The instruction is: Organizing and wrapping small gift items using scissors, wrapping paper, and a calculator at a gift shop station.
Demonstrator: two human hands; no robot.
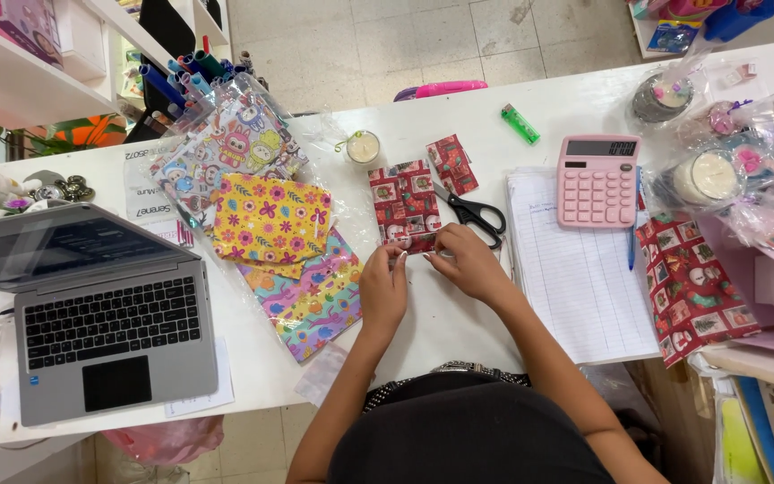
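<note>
Bright even light, soft shadows, sharp focus

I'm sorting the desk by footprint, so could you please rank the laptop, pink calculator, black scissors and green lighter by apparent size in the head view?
1. Laptop, though it lies nearer the camera's edge.
2. Pink calculator.
3. Black scissors, partly hidden by the right hand.
4. Green lighter.

Near edge of red wrapped packet (404, 204) behind fingers (402, 257); scissors (475, 215) partly under it.

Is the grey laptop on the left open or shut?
Open: the grey laptop's screen is raised and its black keyboard and trackpad are exposed.
</note>
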